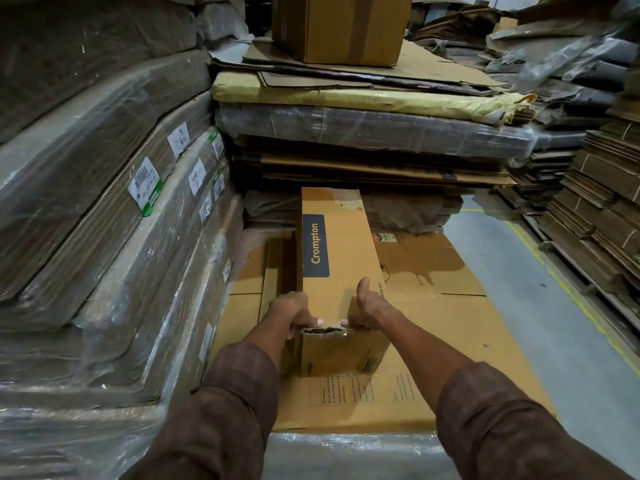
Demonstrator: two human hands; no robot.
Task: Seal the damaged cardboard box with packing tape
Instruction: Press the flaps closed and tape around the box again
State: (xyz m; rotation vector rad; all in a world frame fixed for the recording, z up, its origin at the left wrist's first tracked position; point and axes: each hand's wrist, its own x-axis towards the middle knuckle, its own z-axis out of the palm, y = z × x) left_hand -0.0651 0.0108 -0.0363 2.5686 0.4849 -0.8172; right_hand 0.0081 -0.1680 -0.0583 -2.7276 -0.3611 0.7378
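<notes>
Lying lengthwise on a flat sheet of cardboard, the long box has a torn near end, and squeezing there could rip the crushed edge further before any tape goes on. The left hand and right hand grip its near corners, thumbs on top, arms stretched forward.

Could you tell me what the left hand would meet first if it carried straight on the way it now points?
The left hand already grips the near end of the long box. Pushing on, it would probably just press into that torn box end; depth is hard to judge.
</notes>
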